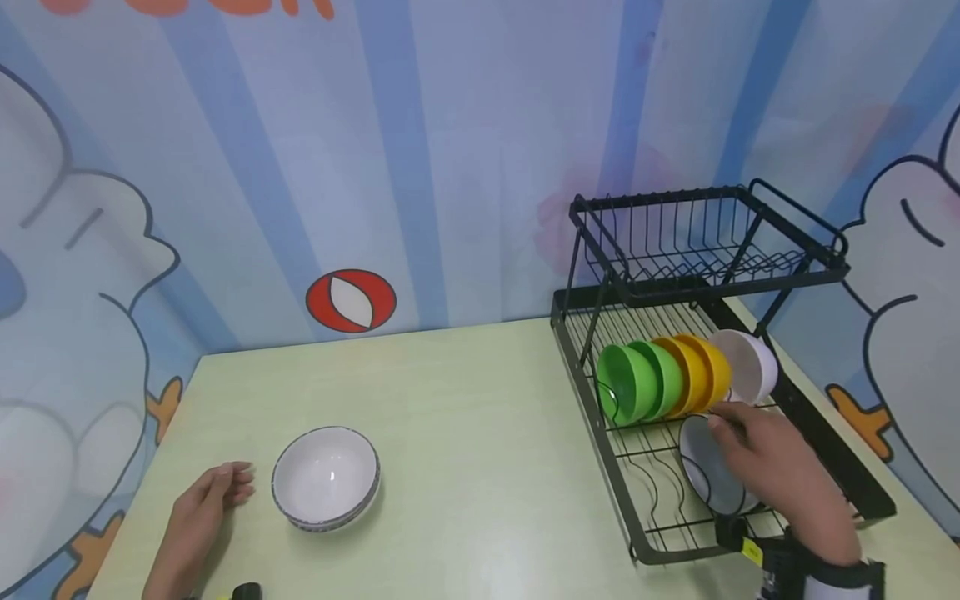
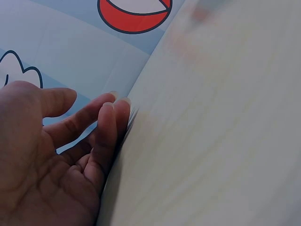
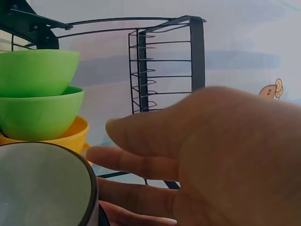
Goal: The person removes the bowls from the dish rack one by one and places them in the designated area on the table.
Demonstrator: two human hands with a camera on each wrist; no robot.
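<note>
My right hand point(image 1: 776, 467) is at the front of the dish rack, beside a white bowl with a dark rim point(image 1: 712, 467) that stands on its side among the wires. In the right wrist view, the fingers point(image 3: 136, 193) lie loosely extended along the outside of that dark-rimmed bowl point(image 3: 42, 183), while the thumb is held apart from its rim. My left hand point(image 1: 206, 517) rests on the table with relaxed, slightly bent fingers and holds nothing. Just right of it sits an upright white bowl with a patterned outside point(image 1: 326, 479).
The black two-tier dish rack point(image 1: 600, 492) occupies the table's right side. Behind my right hand, green bowls point(image 1: 626, 387), yellow bowls point(image 1: 701, 375) and a white bowl point(image 1: 750, 367) stand in a row on its lower tier. A printed backdrop point(image 1: 465, 167) rises behind the table point(image 1: 465, 433).
</note>
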